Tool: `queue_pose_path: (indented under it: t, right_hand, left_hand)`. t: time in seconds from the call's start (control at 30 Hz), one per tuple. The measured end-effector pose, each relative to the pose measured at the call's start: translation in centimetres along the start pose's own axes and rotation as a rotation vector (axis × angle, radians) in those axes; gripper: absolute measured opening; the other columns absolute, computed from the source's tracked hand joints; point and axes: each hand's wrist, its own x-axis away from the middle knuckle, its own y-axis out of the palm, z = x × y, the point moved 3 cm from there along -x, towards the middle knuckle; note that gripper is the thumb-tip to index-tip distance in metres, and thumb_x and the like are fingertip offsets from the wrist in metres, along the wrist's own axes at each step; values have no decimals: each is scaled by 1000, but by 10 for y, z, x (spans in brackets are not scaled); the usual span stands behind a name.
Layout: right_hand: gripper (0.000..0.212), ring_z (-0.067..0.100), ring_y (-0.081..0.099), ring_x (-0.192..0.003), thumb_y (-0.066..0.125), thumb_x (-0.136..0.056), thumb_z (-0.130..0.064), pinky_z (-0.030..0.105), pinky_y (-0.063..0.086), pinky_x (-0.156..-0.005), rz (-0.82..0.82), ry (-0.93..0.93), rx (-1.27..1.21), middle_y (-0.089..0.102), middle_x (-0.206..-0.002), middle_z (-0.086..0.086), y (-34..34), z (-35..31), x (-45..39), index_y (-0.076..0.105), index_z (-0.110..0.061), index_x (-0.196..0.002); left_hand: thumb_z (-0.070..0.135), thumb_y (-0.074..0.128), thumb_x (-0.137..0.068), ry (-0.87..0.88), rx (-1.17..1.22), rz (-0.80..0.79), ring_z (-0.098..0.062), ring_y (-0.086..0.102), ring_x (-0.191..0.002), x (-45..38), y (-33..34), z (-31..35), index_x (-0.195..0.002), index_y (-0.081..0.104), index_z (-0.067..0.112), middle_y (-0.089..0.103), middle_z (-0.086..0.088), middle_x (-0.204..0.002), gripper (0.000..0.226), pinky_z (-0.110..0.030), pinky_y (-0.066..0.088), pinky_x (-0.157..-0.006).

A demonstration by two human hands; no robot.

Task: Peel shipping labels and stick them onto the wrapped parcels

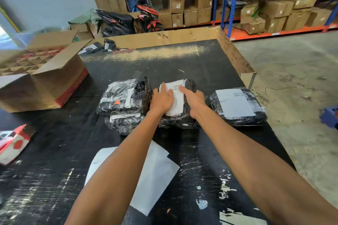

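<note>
Both the left hand and the right hand lay flat with fingers straight on the shipping label, pressing it onto the middle parcel at the counter's centre, presumably so the adhesive would bond, a labelled parcel lying at 3 o'clock

barcode on label, print unreadable
</note>
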Motion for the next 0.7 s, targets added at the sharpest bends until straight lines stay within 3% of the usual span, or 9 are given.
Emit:
queue_pose_path:
  t: [0.1,0.23,0.33,0.4,0.47,0.57,0.63,0.7]
  right_hand:
    - [87,25,43,-137,77,-85,-42,36,39,-103,-8,-99,0,40,-155,5,-1,3,6,33,-15,-154]
    - [74,11,52,-122,77,-85,-43,31,42,-101,-48,-207,-6,55,-130,-12,-5,5,20,44,-22,-147]
    - [82,6,39,-125,70,-91,-46,28,33,-105,-94,-209,24,41,-132,-15,-10,7,21,28,-22,-156]
    - [90,15,37,-139,69,-88,-54,37,33,-113,-97,-114,-15,39,-150,-8,-14,8,16,22,-22,-159]
    - [100,28,44,-140,77,-73,-66,51,39,-113,-121,13,-124,45,-153,0,-20,8,7,36,-23,-154]
    - [127,30,55,-131,86,-33,-80,62,43,-108,-143,135,-173,56,-145,1,-36,28,-56,52,-26,-143]
    - [102,31,63,-120,84,-49,-74,60,49,-101,-135,185,-159,65,-134,6,-44,10,-44,61,-22,-134]
    - [70,31,68,-111,76,-73,-65,56,53,-98,-105,179,-140,71,-123,10,-53,-17,-25,67,-17,-124]
  left_hand:
    - [43,22,-107,1,36,-15,-37,15,-151,-1,-4,2,-160,3,24,-1,-20,-165,60,-51,23,-117]
    - [43,23,-107,55,125,67,-34,22,-149,3,-10,8,-160,8,26,8,-20,-164,57,-48,26,-115]
    - [38,32,-107,99,202,153,-33,17,-151,3,-14,8,-159,16,23,16,-18,-163,57,-47,26,-116]
    - [31,44,-105,126,176,166,-36,18,-150,2,-18,8,-159,16,20,23,-19,-162,62,-47,27,-115]
    - [29,53,-101,181,109,151,-41,35,-141,0,-21,8,-159,17,22,39,-23,-152,68,-49,37,-107]
    - [34,54,-99,244,57,155,-42,55,-118,-4,-25,17,-159,16,26,55,-26,-133,71,-50,49,-91]
    - [38,51,-100,231,68,106,-30,61,-110,-7,-27,27,-159,16,26,56,-14,-137,70,-45,51,-89]
    - [42,51,-100,210,219,1,-21,56,-120,-9,-26,34,-158,21,28,50,-5,-144,67,-40,47,-100]
